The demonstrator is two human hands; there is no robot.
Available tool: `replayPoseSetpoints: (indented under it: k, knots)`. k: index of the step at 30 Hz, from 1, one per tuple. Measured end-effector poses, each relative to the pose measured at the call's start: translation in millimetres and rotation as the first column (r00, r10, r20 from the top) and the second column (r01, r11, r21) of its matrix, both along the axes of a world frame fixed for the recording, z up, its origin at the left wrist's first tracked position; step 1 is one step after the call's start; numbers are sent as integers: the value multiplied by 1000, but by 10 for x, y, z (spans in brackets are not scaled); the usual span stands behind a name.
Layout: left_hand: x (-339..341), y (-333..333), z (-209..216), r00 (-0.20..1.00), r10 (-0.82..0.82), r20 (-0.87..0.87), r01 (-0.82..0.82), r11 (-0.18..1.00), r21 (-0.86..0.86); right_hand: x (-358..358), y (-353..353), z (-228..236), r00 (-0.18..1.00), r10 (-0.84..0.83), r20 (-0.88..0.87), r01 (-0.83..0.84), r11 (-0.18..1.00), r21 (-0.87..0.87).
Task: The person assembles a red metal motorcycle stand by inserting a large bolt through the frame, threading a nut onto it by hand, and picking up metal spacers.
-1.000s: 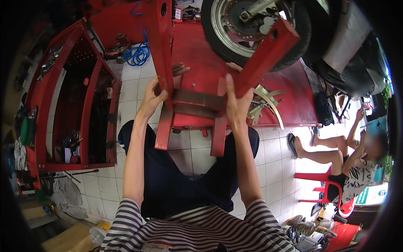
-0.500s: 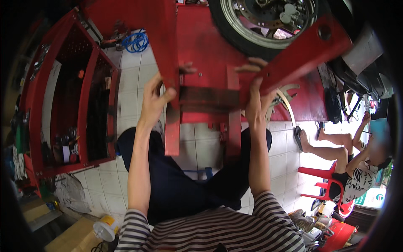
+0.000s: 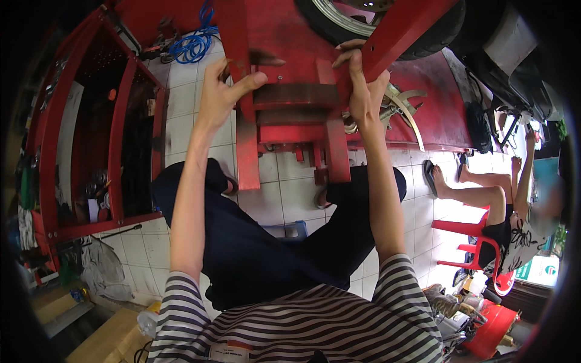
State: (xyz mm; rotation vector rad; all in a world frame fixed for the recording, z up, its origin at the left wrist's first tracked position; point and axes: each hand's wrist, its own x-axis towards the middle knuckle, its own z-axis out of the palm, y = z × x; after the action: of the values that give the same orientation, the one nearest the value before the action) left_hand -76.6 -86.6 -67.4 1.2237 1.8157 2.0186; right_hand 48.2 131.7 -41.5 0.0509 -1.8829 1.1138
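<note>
"What do the hands have?"
"Both have their grip clamped on a red metal frame [image 3: 296, 95]. The left hand [image 3: 219, 100] wraps its left upright, thumb reaching over toward the crossbar, and the right hand [image 3: 365, 100] wraps the right upright."
"Where is the frame exactly?"
"In front of the person, over the near edge of a red platform [image 3: 290, 36]. Whether it rests there, I can't tell."
"And around it?"
"The right upright partly hides a wheel [image 3: 330, 25]. Brassy curved parts [image 3: 399, 101] lie on the platform, near the right hand. Off left, a blue hose [image 3: 191, 49] is coiled on the tiled floor [image 3: 181, 124]."
</note>
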Motion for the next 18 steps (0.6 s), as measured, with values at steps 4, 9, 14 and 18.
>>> replayPoseSetpoints:
  k: [4, 9, 14, 18]
  knots:
    - [120, 59, 128, 996, -29, 84, 23, 997, 71, 19, 40, -47, 1000, -5, 19, 6, 1000, -21]
    - [207, 152, 178, 997, -29, 75, 9, 970, 245, 18, 6, -7, 999, -32, 40, 33, 999, -29]
    - [196, 199, 254, 976, 0, 219, -65, 956, 287, 44, 21, 21, 991, 6, 132, 5, 996, -89]
    - [208, 279, 468, 987, 159, 29, -159, 918, 362, 91, 99, 184, 998, 57, -24, -61, 976, -207]
